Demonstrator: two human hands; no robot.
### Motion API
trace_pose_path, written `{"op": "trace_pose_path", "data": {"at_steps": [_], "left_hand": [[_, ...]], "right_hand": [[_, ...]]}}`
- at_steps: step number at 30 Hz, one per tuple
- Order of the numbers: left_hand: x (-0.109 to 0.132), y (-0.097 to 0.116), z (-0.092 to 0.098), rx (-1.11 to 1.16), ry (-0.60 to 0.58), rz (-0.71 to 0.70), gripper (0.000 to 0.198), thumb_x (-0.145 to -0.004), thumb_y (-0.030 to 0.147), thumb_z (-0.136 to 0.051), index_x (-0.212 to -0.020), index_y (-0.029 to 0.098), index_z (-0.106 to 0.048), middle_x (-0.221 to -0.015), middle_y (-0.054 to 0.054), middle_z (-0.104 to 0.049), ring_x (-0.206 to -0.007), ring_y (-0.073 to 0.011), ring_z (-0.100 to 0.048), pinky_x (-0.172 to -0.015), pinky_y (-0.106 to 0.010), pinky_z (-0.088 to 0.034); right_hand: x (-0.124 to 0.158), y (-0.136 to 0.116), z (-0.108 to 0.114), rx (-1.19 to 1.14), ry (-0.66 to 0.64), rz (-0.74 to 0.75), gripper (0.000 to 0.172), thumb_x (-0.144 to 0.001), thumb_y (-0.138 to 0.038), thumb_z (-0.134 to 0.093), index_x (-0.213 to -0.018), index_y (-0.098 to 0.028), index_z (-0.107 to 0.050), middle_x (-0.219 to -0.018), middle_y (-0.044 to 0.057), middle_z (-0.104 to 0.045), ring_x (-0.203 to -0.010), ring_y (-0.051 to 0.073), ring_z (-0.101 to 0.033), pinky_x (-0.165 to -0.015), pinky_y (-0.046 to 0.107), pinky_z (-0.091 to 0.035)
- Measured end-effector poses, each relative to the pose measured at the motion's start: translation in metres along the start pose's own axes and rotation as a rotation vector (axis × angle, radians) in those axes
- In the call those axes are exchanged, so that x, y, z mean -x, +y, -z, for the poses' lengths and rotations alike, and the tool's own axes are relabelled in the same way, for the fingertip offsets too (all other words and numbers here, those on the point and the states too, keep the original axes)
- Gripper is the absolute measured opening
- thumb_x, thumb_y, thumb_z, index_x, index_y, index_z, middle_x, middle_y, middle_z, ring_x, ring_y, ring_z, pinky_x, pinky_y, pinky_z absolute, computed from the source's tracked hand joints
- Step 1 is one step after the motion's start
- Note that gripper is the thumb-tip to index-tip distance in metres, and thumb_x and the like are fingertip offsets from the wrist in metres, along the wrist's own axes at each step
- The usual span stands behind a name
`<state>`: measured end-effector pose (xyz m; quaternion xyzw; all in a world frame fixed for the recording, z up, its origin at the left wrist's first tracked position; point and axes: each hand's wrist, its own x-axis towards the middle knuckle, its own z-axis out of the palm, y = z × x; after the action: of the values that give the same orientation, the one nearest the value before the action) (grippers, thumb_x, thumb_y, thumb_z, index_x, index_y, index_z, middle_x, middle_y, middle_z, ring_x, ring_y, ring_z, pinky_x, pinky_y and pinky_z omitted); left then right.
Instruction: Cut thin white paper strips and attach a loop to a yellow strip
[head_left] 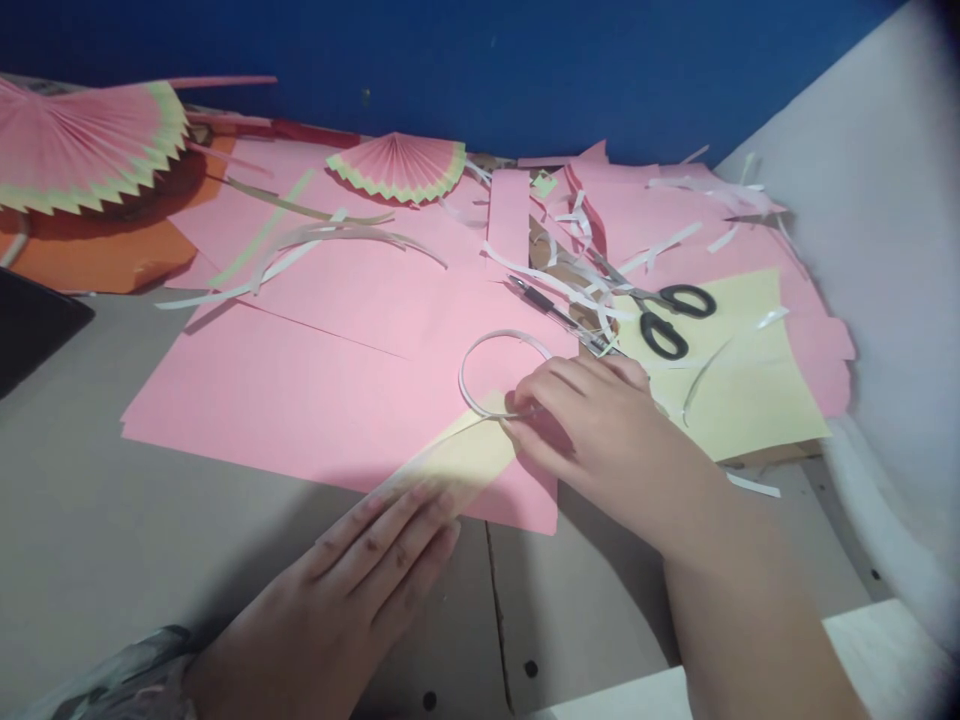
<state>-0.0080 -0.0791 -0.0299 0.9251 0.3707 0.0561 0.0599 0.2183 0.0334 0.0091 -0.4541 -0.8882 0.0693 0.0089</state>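
Observation:
A pale yellow paper strip [472, 450] lies slantwise over a pink paper sheet [322, 390]. My left hand [382, 560] rests flat on its near end, fingers stretched out side by side. At the far end, my right hand [577, 410] is closed in a pinch on a thin white backing strip [463, 375], which curls up in a loop and runs back along the yellow strip's edge. The right fingertips partly hide the pinched end. Just beyond this hand lie a black pen [544, 300] and black-handled scissors [664, 320].
Two pleated pink fans with yellow-green edges, a small one [401, 165] and a larger one [90, 145], lie at the back and left. White offcuts [585, 280] litter the pink sheets. A yellow sheet [742, 390] is at right. A blue wall [450, 70] stands behind.

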Motion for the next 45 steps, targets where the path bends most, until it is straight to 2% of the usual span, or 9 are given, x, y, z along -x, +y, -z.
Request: {"op": "trace_pose_path", "data": {"at_steps": [6,9,12,15,21,25,31,36,45], "left_hand": [[0.000,-0.005,-0.003,0.023,0.008,-0.040,0.073,-0.080,0.061,-0.040,-0.136,0.015,-0.038,-0.146,-0.007,-0.033,-0.137,-0.0226,-0.014,-0.112,-0.034,0.000],[-0.001,-0.003,-0.001,0.028,-0.002,-0.016,0.071,-0.081,0.061,-0.039,-0.136,0.016,-0.039,-0.146,-0.006,-0.033,-0.137,-0.0214,-0.014,-0.112,-0.034,0.001],[0.000,0.000,0.001,0.028,-0.027,0.010,0.073,-0.079,0.061,-0.042,-0.136,0.016,-0.039,-0.146,-0.006,-0.033,-0.137,-0.0221,-0.015,-0.113,-0.035,-0.002],[0.001,0.000,0.000,0.012,-0.023,-0.004,0.076,-0.075,0.059,-0.048,-0.137,0.016,-0.036,-0.146,-0.005,-0.033,-0.136,-0.0223,-0.018,-0.113,-0.034,-0.009],[0.002,-0.003,-0.002,0.010,0.010,-0.028,0.077,-0.075,0.060,-0.047,-0.137,0.016,-0.037,-0.146,-0.006,-0.033,-0.136,-0.0212,-0.018,-0.113,-0.033,-0.003],[0.000,-0.001,0.001,0.026,-0.037,0.006,0.075,-0.075,0.057,-0.050,-0.137,0.016,-0.037,-0.147,-0.006,-0.030,-0.137,-0.0205,-0.014,-0.112,-0.034,-0.001],[0.001,0.001,0.001,0.033,-0.013,0.028,0.072,-0.078,0.056,-0.047,-0.138,0.018,-0.034,-0.149,-0.004,-0.027,-0.138,-0.0210,-0.014,-0.111,-0.034,-0.005],[0.003,0.001,0.000,0.020,-0.019,0.066,0.081,-0.074,0.061,-0.048,-0.136,0.010,-0.035,-0.148,-0.011,-0.027,-0.138,-0.0252,-0.012,-0.111,-0.035,-0.006],[0.002,-0.001,-0.002,-0.019,-0.044,0.042,0.079,-0.076,0.065,-0.043,-0.134,0.012,-0.041,-0.145,-0.012,-0.034,-0.137,-0.0264,-0.015,-0.111,-0.036,-0.003]], "right_hand": [[0.002,0.006,-0.001,0.029,0.029,-0.099,0.008,-0.086,-0.028,-0.049,-0.085,-0.021,-0.052,-0.086,0.002,-0.060,-0.085,0.020,-0.055,-0.086,0.039,-0.030],[0.004,0.006,0.002,0.025,0.078,-0.105,0.013,-0.082,-0.030,-0.054,-0.091,-0.022,-0.051,-0.094,0.004,-0.058,-0.092,0.023,-0.054,-0.087,0.041,-0.030],[0.004,-0.001,0.005,-0.025,0.107,-0.031,0.028,-0.081,-0.030,-0.057,-0.106,-0.022,-0.049,-0.110,0.008,-0.053,-0.106,0.026,-0.048,-0.091,0.043,-0.030],[0.001,-0.011,0.001,-0.091,0.064,0.091,0.026,-0.086,-0.027,-0.050,-0.111,-0.023,-0.048,-0.115,0.007,-0.052,-0.107,0.024,-0.047,-0.089,0.039,-0.032],[-0.010,-0.020,-0.013,-0.088,0.060,0.128,0.010,-0.089,-0.026,-0.048,-0.093,-0.020,-0.054,-0.096,0.005,-0.059,-0.092,0.020,-0.049,-0.077,0.035,-0.030],[-0.012,-0.021,-0.013,-0.096,0.005,0.100,0.018,-0.090,-0.031,-0.045,-0.081,-0.020,-0.055,-0.083,0.003,-0.057,-0.085,0.019,-0.048,-0.073,0.034,-0.027],[-0.014,-0.024,-0.016,-0.098,-0.007,0.058,0.022,-0.090,-0.033,-0.044,-0.076,-0.020,-0.055,-0.081,0.003,-0.053,-0.083,0.019,-0.045,-0.075,0.036,-0.026],[-0.016,-0.026,-0.023,-0.077,0.014,0.059,0.023,-0.091,-0.032,-0.043,-0.074,-0.019,-0.053,-0.081,0.003,-0.052,-0.082,0.018,-0.044,-0.074,0.036,-0.027],[-0.015,-0.027,-0.030,-0.028,0.131,0.071,0.022,-0.089,-0.028,-0.047,-0.069,-0.019,-0.053,-0.076,0.000,-0.054,-0.077,0.017,-0.046,-0.070,0.035,-0.026]]}}
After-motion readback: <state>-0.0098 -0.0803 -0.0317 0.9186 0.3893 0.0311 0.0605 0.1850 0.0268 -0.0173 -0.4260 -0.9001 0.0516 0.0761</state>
